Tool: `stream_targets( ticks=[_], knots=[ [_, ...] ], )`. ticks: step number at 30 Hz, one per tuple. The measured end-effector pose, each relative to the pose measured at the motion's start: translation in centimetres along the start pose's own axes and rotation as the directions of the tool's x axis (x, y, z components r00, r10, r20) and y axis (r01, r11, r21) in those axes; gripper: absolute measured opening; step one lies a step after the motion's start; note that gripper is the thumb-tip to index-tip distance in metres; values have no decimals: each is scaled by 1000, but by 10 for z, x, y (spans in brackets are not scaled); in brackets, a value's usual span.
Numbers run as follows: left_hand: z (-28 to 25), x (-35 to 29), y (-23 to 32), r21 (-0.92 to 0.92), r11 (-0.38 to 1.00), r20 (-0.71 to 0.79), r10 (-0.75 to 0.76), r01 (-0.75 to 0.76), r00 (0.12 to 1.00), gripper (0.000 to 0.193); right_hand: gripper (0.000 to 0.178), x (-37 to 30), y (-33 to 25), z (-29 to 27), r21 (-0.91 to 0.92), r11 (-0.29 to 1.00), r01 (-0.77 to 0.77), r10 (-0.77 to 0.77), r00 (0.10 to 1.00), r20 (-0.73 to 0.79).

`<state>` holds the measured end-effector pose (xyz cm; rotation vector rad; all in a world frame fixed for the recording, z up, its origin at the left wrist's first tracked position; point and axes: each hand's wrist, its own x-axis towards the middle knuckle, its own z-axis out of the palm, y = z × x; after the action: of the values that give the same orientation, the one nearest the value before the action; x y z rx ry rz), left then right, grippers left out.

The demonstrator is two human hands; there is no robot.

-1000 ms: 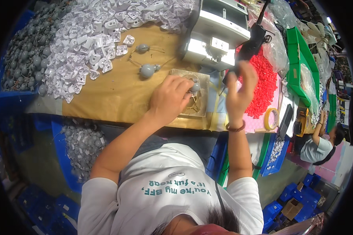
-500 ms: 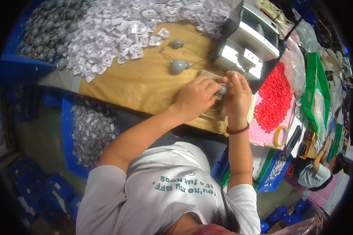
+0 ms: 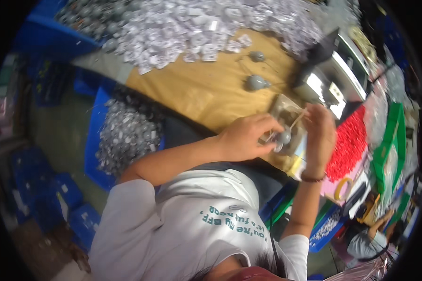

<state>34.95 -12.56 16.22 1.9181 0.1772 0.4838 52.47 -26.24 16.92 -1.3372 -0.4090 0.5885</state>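
Observation:
My left hand (image 3: 248,138) is closed at the fingertips around a small grey ball-shaped part (image 3: 283,136), with a clear or white piece beside it. My right hand (image 3: 320,133) is raised to its right, fingers pinched on a thin light cord (image 3: 297,120) that slants down toward the ball. Below the hands lies a worn block-like fixture (image 3: 286,107) on the brown-covered table (image 3: 187,89). Farther back on the table rest a grey ball with wires (image 3: 257,83) and a smaller grey piece with wires (image 3: 256,56).
White plastic pieces (image 3: 173,35) are heaped along the back, beside a bin of grey balls (image 3: 91,18). A white device (image 3: 335,75) stands at the right, near red parts (image 3: 347,145), yellow tape (image 3: 343,188) and a green tray (image 3: 390,145). A blue bin (image 3: 93,150) sits lower left; another person (image 3: 368,241) works lower right.
My hands have moved apart and toward me, bringing the grey ball off the fixture. The light cord now shows between them. The whole view has shifted.

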Motion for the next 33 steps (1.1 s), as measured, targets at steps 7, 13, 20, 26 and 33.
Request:
stream_targets(
  ticks=[7,13,20,26,33],
  knots=[
    [-124,-145,-53,21,692,454,-649,721,610,34,26,8,0,-133,-227,965,129,-187,948,-258],
    [-192,-248,-150,-300,466,-215,-883,833,416,27,24,9,15,-206,-569,814,112,-305,918,-255],
    [-278,-225,-218,-796,423,-483,-875,433,-35,39,22,21,26,-243,-862,491,125,-397,913,-94],
    [-305,-193,-208,-213,812,-945,-312,544,96,42,23,23,15,-221,-965,-128,231,-363,894,262],
    [-214,-26,-64,772,617,-470,393,152,790,29,20,28,17,-223,-965,-197,172,-250,943,219]
  ],
)
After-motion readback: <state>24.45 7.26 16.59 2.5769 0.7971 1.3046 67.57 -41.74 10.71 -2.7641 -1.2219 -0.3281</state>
